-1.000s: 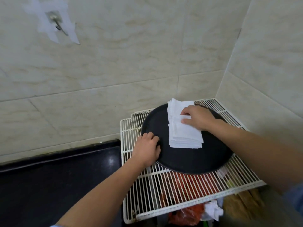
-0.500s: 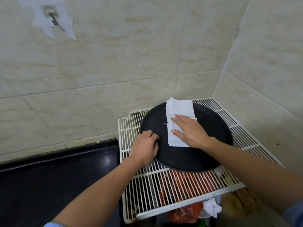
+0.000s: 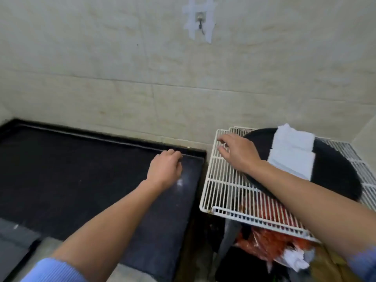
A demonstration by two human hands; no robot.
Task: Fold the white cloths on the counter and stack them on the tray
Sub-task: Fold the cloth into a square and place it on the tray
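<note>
Left grip: released, fingers loosely curled, nothing held. It hovers over the dark surface, near that surface's far right corner.

Right grip: released, fingers loosely spread, nothing held. It is positioned above the near-left part of the white wire rack.

The stack of folded white cloths is found just to the right of the right grip, on the black round tray, which is carried by the rack. The stack's long axis runs away from the person, toward the wall. The right grip is clearly the nearer one; the left is well apart from the stack.

No unfolded cloth is seen on the part of the surface in view. Judgement: the stacking step is taken as done for this cloth. If any cloth remains, it is presumed out of frame, and the left grip, already over the surface, is better placed for it.
</note>
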